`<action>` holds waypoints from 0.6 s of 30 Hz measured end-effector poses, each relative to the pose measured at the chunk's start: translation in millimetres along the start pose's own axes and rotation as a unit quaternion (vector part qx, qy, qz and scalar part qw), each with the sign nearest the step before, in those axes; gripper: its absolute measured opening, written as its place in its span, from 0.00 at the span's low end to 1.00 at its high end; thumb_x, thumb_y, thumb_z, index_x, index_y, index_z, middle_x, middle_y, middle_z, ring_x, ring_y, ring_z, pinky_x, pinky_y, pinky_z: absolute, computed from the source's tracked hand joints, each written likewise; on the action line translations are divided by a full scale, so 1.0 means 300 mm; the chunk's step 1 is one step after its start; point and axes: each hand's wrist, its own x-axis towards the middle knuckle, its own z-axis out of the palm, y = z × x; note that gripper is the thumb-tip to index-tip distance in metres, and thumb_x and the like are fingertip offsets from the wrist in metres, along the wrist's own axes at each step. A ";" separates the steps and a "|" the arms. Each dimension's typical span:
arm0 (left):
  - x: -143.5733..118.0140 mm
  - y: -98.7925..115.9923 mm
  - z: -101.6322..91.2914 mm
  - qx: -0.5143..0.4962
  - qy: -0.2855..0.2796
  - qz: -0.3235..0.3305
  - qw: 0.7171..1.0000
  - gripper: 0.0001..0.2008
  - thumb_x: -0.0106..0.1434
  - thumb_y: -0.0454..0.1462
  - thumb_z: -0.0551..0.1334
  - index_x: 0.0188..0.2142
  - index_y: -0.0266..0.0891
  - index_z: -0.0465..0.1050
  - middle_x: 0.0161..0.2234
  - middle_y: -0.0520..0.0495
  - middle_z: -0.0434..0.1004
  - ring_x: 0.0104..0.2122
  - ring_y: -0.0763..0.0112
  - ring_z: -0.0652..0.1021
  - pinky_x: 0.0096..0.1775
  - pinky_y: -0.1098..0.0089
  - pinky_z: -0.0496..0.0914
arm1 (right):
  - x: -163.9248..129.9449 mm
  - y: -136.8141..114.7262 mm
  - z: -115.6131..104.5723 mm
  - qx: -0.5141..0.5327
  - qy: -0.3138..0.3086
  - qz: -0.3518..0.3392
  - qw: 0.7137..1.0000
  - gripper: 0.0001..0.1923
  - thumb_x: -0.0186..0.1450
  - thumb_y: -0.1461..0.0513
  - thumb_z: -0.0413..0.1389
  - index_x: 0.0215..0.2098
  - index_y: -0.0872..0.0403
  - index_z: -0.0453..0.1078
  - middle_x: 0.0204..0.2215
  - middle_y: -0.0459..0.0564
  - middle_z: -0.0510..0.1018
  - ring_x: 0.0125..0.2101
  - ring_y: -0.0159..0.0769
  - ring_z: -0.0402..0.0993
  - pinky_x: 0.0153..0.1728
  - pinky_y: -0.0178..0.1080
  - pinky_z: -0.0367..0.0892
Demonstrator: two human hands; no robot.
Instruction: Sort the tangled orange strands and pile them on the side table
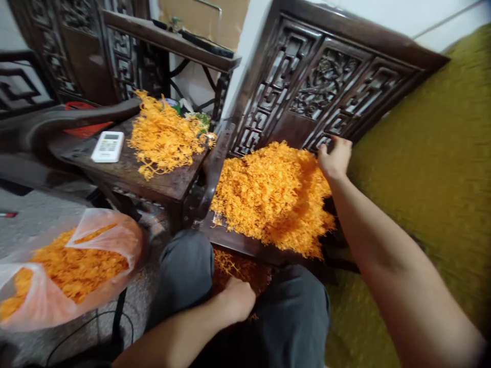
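A large heap of frilly, tangled orange strands point(272, 194) lies on the seat of a dark carved wooden chair point(233, 237) in front of me. At the heap's far right edge, close to the chair's carved back, is my right hand point(337, 158), thumb and fingers apart, with nothing visible in it. My left hand point(238, 299) is low between my knees, its fingers closed. What it holds, if anything, is hidden. Just beyond that hand, below the seat edge, some loose orange strands point(230, 263) lie on a dark reddish surface.
To the left, a wooden side table point(169, 186) bears another orange bunch point(164, 135) and a white remote control point(108, 146). An open plastic bag point(132, 237) of orange pieces stands at the lower left. A black cable point(97, 314) curves below it. An olive-yellow surface point(429, 153) fills the right.
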 end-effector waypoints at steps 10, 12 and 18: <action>-0.484 -0.097 -0.373 -0.278 0.486 0.212 0.801 0.14 0.73 0.38 0.59 0.48 0.35 0.81 0.40 0.44 0.86 0.39 0.70 0.84 0.47 0.71 0.76 | -0.183 -0.982 0.015 0.167 -0.154 -0.409 0.884 0.18 0.72 0.61 0.47 0.54 0.52 0.73 0.50 0.59 0.77 0.51 0.52 0.72 0.53 0.55 0.67; -0.569 -0.150 -0.460 -0.264 0.589 0.123 0.754 0.12 0.72 0.39 0.59 0.46 0.36 0.81 0.35 0.46 0.85 0.32 0.71 0.82 0.41 0.70 0.77 | -0.161 -1.148 0.077 0.216 -0.213 -0.327 0.895 0.21 0.70 0.63 0.49 0.60 0.55 0.71 0.59 0.60 0.72 0.54 0.51 0.72 0.58 0.52 0.66; -0.564 -0.509 -0.718 -0.083 0.739 -0.124 0.657 0.15 0.73 0.36 0.54 0.53 0.35 0.75 0.45 0.42 0.83 0.42 0.66 0.81 0.51 0.64 0.74 | -0.075 -1.263 0.226 0.261 -0.329 -0.149 0.895 0.16 0.64 0.66 0.56 0.49 0.63 0.76 0.44 0.60 0.82 0.45 0.46 0.77 0.53 0.49 0.72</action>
